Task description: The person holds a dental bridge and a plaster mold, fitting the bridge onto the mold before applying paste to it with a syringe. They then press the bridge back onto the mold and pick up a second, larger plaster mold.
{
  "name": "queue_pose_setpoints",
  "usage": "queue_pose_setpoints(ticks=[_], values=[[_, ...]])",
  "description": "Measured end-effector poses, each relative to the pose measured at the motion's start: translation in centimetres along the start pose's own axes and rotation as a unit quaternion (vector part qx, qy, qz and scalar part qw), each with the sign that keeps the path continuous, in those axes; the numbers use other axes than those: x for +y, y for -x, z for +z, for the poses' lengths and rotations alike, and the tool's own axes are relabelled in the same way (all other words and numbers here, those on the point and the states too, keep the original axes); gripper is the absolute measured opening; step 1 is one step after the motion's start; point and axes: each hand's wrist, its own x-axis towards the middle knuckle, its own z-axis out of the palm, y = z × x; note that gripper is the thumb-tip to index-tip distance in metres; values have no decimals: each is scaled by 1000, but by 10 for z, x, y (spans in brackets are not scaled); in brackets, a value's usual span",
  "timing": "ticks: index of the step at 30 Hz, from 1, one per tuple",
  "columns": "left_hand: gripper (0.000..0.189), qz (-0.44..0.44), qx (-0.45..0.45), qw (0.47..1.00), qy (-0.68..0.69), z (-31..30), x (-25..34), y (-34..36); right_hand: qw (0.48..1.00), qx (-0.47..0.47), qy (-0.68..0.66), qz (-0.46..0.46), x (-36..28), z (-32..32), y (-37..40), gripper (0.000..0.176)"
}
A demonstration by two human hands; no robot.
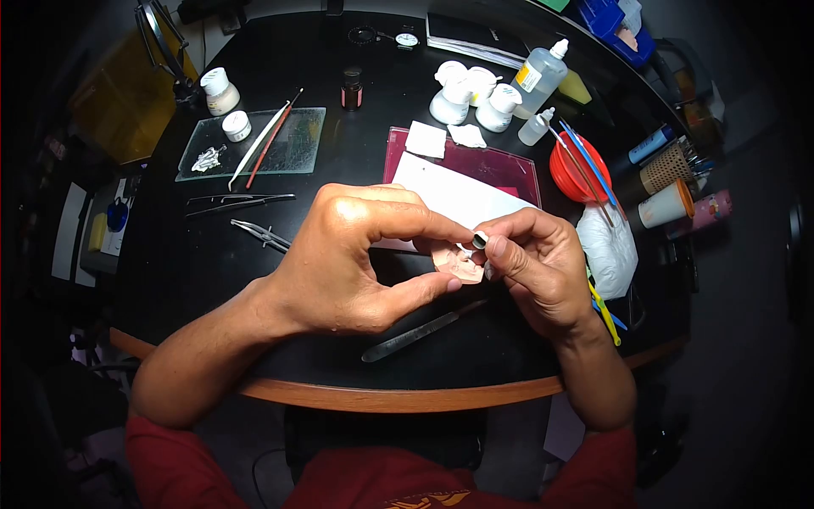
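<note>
My right hand (543,254) pinches a small white dental crown (480,240) between thumb and index finger, its dark hollow inside facing me. The index fingertip of my left hand (360,246) reaches up to the crown. Just below sits a pinkish plaster dental cast (458,265), with my left thumb against its near edge; my other left fingers are hidden behind. Under my hands a metal spatula (411,337) lies on the black table. A white sheet (462,193) rests beyond them, partly on a dark red glass plate (517,170).
Tweezers (242,202) and a metal clamp-like tool (261,236) lie left of my hands. Behind them is a glass slab (297,140) with brushes and a jar (236,126). Several bottles (449,103), a red bowl (577,170) and a crumpled white tissue (609,246) stand at the right.
</note>
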Motion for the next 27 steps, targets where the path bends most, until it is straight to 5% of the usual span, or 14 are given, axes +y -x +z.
queue_pose_setpoints(ticks=[21, 27], values=[[36, -10, 4, 1000, 12, 0, 0, 1, 1000, -6, -11, -27, 2, 0, 0, 10], [41, -95, 18, 992, 85, -1, -3, 2, 999, -2, -22, -29, -3, 1, -1, 9]])
